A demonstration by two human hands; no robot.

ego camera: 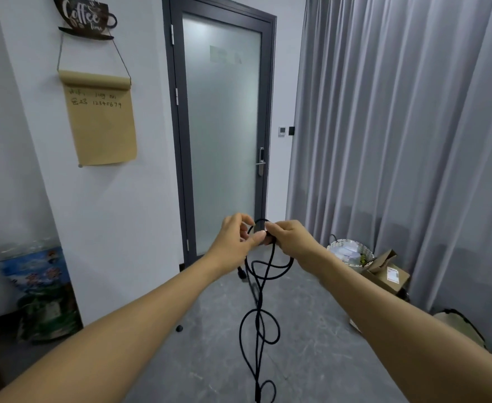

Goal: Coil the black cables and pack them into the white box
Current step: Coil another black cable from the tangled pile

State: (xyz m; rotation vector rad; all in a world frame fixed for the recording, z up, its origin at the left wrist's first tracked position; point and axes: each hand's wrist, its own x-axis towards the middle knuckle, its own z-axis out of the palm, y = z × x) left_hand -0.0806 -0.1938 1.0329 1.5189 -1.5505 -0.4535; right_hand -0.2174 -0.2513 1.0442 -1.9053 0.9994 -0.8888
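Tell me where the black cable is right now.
In the head view's centre, the black cable is pinched between the left hand and right hand, hanging in loose loops before the frosted glass door.

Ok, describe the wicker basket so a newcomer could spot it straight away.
Start at the grey curtain right of the frosted glass door. At its foot, on the floor, stands the white wicker basket. An open brown cardboard box sits beside it; the basket alone is round and woven.
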